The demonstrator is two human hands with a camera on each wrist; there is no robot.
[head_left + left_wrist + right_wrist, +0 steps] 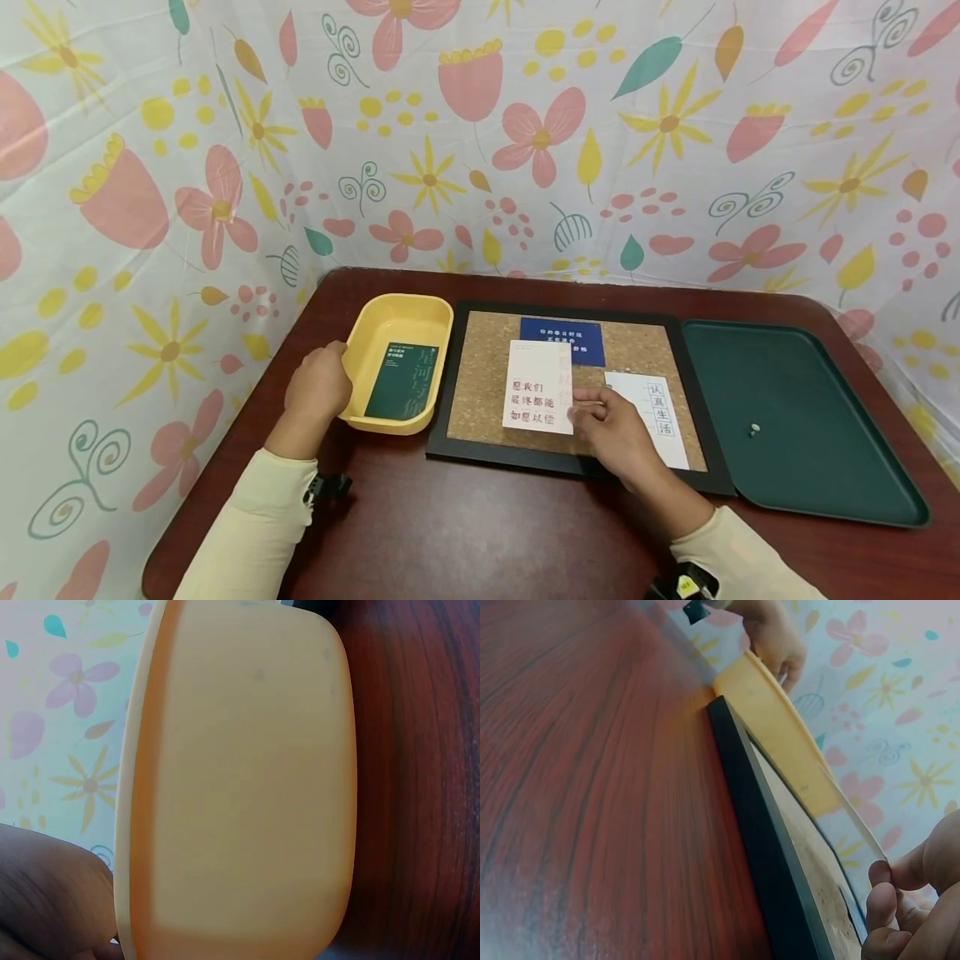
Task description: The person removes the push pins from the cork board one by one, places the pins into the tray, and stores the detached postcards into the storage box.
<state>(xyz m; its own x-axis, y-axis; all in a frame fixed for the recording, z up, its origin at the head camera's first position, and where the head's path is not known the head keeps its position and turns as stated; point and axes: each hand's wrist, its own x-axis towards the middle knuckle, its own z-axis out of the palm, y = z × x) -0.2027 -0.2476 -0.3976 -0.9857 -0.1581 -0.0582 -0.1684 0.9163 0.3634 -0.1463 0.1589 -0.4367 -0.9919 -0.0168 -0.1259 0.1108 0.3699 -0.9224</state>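
My left hand (318, 383) grips the left rim of a yellow plastic basin (401, 312). Inside the basin lies a dark green card (405, 383) with pale lettering. Between thumb and fingers, my right hand (615, 429) pinches the right edge of a cream card (538, 375) with red Chinese characters. The right wrist view has this card edge-on (857, 817), raised off the black-framed cork board (476, 375). A blue card (588, 342) lies on the board, partly covered by the cream card. Partly behind my right hand is a white card (667, 412) with boxed characters.
To the board's right sits a dark green tray (813, 417) holding a small pale pushpin (754, 429). Everything stands on a dark red-brown table (450, 525). A flower-printed curtain (420, 208) rises behind and along the left side.
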